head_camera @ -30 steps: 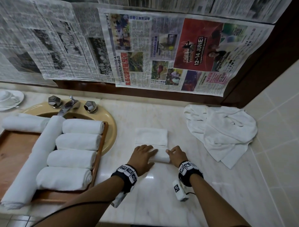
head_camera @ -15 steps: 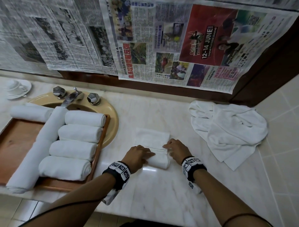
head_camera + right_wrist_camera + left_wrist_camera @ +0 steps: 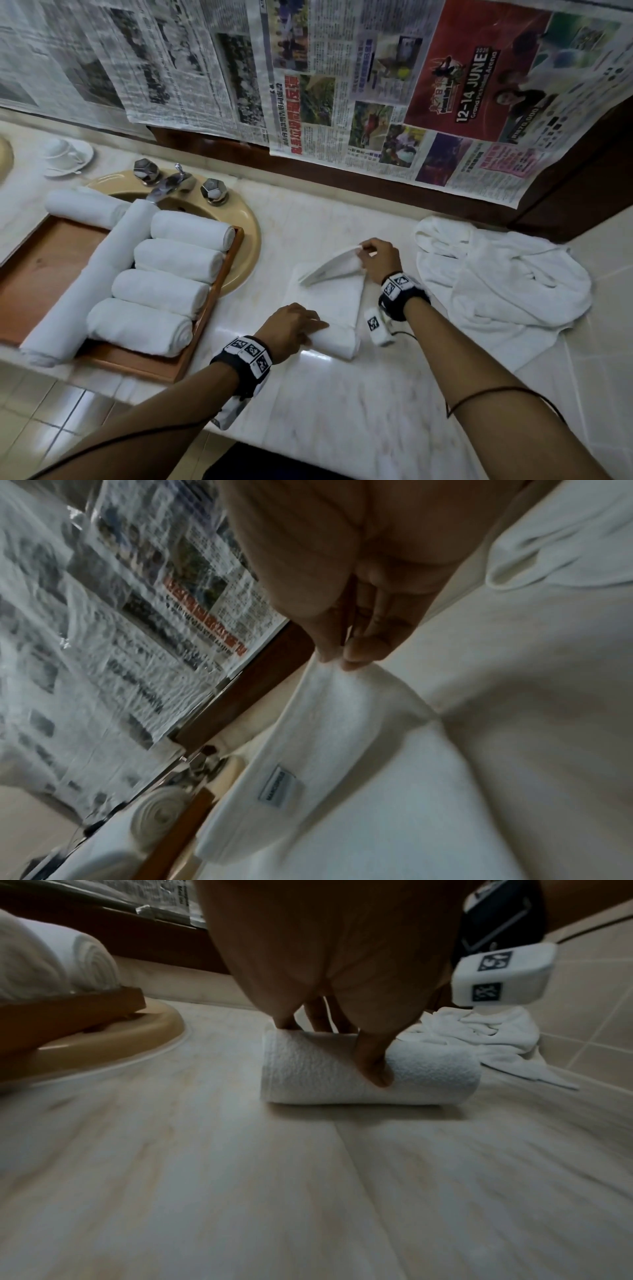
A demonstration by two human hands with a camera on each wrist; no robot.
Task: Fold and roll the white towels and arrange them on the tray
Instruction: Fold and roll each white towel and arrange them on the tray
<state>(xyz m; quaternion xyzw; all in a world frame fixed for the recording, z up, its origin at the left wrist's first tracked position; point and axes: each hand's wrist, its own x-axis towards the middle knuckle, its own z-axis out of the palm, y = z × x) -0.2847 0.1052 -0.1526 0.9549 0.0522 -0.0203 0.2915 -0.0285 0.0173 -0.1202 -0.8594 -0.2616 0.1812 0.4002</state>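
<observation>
A small white towel [image 3: 330,301] lies on the marble counter, its near end rolled up [image 3: 369,1069]. My left hand [image 3: 291,327] grips that rolled end, thumb in front and fingers behind [image 3: 375,1066]. My right hand [image 3: 375,258] pinches the towel's far right corner [image 3: 342,685] and holds it lifted off the counter, folded over to the left. To the left, the wooden tray [image 3: 44,263] holds several rolled white towels [image 3: 161,291], with one long roll [image 3: 92,277] lying across them.
The tray rests over a beige sink [image 3: 246,236] with a chrome tap [image 3: 171,181]. A heap of loose white towels [image 3: 507,281] lies at the right by the tiled wall. A cup and saucer [image 3: 66,156] stand at the far left. Newspaper [image 3: 308,78] covers the back wall.
My right hand left the rolled end, reached to the towel's far right corner and lifted it. My left hand stayed on the roll. The head view shifted right and closer.
</observation>
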